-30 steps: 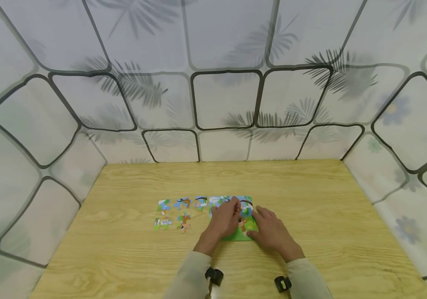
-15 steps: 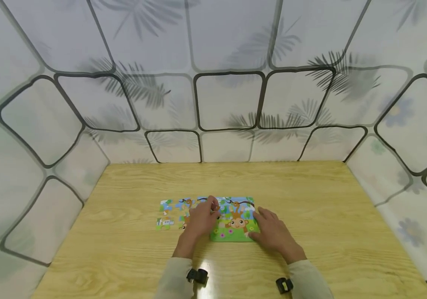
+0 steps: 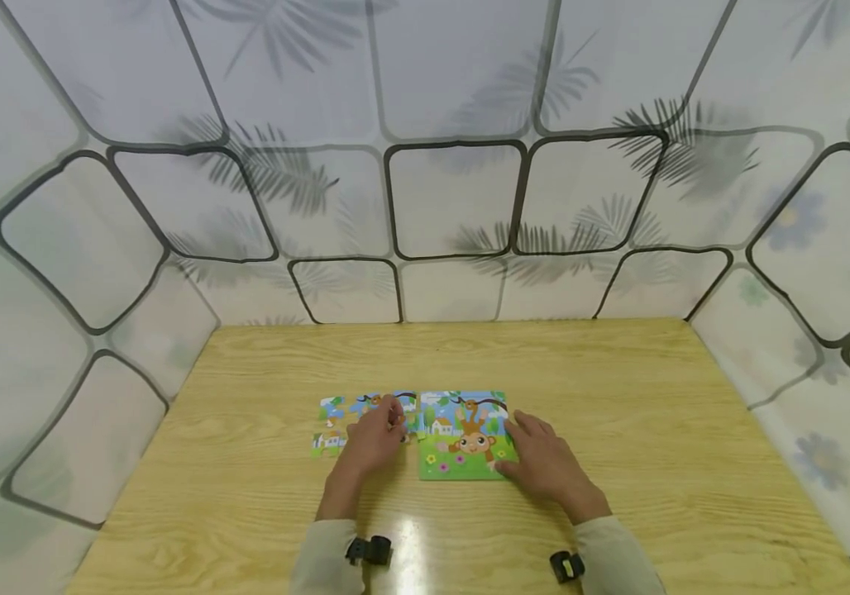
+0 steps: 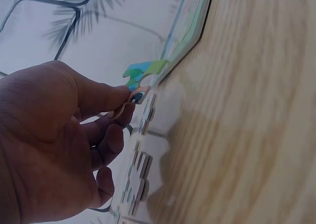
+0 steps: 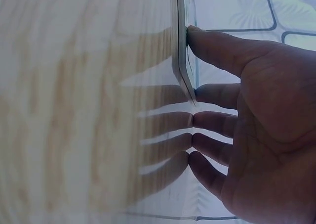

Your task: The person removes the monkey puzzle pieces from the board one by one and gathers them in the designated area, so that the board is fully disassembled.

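Note:
Between thumb and fingertips, my left hand (image 3: 371, 442) pinches a jigsaw piece (image 4: 138, 96) printed with an eye, best seen in the left wrist view. A blue-and-green jigsaw piece (image 4: 148, 69) shows just beyond it; whether the two are joined I cannot tell. Under and around that hand lie other pieces, partly hidden by it. To its right is a flat picture board (image 3: 462, 459) with a hanging monkey, a house and flowers. My right hand (image 3: 547, 463) rests at the board's right edge, its thumb on the edge and its fingertips on the table.
Left of the board, loose pieces include a corner one (image 3: 331, 406) and one with a house (image 3: 328, 441). Everything lies on a wood-grain table (image 3: 246, 496), enclosed at the back and sides by patterned white walls (image 3: 447, 202).
My left hand has moved left off the picture board to the loose pieces, uncovering the board's picture. A piece is now pinched in it. The right hand has stayed at the board's edge.

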A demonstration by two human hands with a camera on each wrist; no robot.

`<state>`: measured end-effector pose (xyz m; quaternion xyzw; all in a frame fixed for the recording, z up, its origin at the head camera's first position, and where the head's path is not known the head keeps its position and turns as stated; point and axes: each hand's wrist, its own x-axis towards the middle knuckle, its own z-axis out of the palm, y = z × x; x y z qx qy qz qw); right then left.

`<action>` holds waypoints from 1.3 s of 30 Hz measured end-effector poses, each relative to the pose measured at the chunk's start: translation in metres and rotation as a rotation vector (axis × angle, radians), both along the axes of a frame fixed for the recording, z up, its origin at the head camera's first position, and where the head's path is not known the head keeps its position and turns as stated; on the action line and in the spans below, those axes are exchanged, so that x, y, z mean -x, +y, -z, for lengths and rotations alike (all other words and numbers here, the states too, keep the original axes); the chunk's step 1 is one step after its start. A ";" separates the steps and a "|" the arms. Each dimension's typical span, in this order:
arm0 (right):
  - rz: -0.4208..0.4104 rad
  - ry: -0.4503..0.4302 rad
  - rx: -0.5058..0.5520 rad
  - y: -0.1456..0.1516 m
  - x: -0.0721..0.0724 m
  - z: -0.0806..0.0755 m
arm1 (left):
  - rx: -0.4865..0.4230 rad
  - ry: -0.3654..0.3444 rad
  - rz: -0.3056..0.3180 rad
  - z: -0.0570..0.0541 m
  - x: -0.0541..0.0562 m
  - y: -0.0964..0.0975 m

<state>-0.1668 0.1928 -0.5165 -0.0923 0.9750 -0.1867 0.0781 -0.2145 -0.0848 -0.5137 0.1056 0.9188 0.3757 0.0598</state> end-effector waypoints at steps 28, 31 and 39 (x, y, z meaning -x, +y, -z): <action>0.000 0.006 -0.007 0.000 0.002 -0.001 | 0.187 0.106 -0.045 0.008 -0.005 -0.001; 0.002 0.009 -0.019 0.000 0.002 -0.002 | 0.201 0.102 0.046 0.006 -0.009 0.009; 0.009 0.006 -0.046 -0.004 0.002 -0.002 | 0.294 0.125 0.170 0.004 -0.019 0.026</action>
